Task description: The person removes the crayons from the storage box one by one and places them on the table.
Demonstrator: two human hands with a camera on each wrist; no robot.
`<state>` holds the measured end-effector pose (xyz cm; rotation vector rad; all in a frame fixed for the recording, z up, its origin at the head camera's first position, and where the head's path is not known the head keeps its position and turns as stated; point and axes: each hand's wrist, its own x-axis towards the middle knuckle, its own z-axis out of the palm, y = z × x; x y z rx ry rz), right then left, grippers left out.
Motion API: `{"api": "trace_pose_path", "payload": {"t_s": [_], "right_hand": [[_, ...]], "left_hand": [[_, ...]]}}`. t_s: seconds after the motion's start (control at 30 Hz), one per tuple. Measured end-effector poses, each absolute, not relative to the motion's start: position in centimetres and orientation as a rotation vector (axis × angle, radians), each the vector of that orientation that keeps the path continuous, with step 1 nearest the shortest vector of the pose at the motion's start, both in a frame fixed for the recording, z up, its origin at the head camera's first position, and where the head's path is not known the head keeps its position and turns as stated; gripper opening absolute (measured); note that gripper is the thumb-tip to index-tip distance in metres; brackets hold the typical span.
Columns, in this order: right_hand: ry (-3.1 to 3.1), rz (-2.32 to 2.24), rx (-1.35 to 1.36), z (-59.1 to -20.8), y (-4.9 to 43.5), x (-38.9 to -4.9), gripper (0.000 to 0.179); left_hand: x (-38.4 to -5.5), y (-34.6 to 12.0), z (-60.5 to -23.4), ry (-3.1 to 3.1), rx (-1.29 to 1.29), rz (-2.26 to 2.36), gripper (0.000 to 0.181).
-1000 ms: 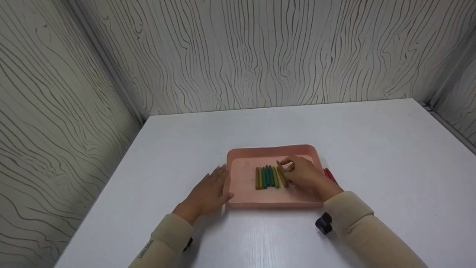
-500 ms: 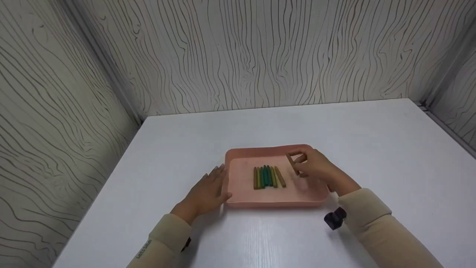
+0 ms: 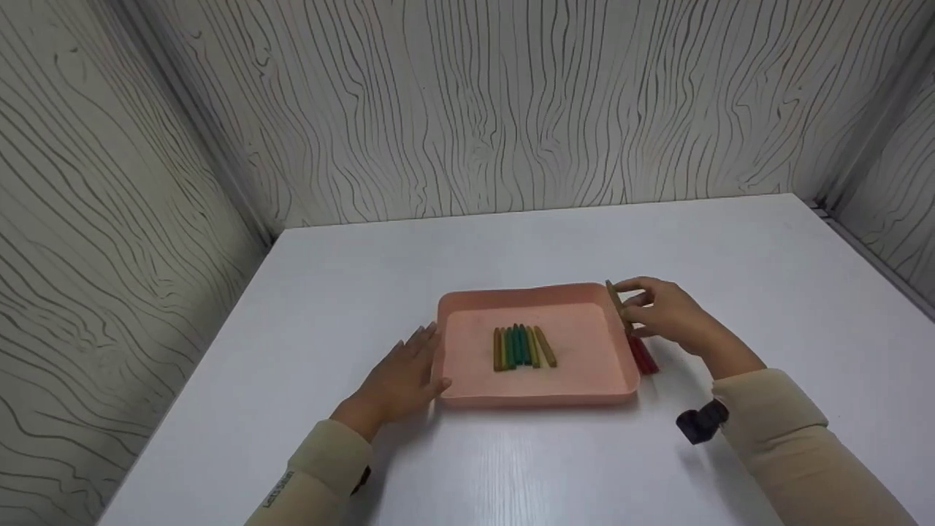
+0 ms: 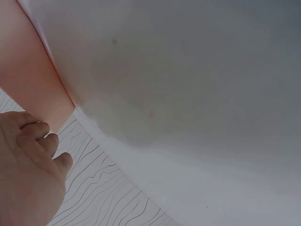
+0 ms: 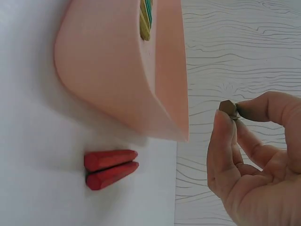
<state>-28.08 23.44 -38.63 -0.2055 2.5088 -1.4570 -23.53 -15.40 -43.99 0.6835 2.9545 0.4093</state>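
Observation:
My right hand [image 3: 672, 314] pinches a brownish crayon [image 3: 615, 298] between thumb and fingertips, over the right rim of the pink tray [image 3: 537, 401]. In the right wrist view the flat end of this crayon [image 5: 227, 108] faces the camera. A row of several crayons [image 3: 519, 346] in brown, yellow and green lies in the tray; the rightmost brown one [image 3: 546, 347] slants away from the others. Fingers straight, my left hand [image 3: 398, 376] rests against the tray's left side, with the thumb at the rim.
Just outside the tray's right wall, two red crayons [image 5: 112, 161] lie side by side on the white table [image 3: 767, 307]. Wood-patterned panels [image 3: 467, 109] stand behind the table and along its left side.
My right hand has lifted a brownish crayon from the right end of the row and carried it right, to the tray's right edge. The left hand stays by the tray.

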Motion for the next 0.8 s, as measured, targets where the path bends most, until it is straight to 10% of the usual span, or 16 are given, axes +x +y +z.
{"api": "trace_pose_path", "payload": {"t_s": [0.8], "right_hand": [[2.559, -1.296, -0.061, -42.2, 27.5, -26.8, 0.05]], "left_hand": [[-23.5, -15.7, -44.2, 2.958, 0.772, 0.493, 0.07]]}}
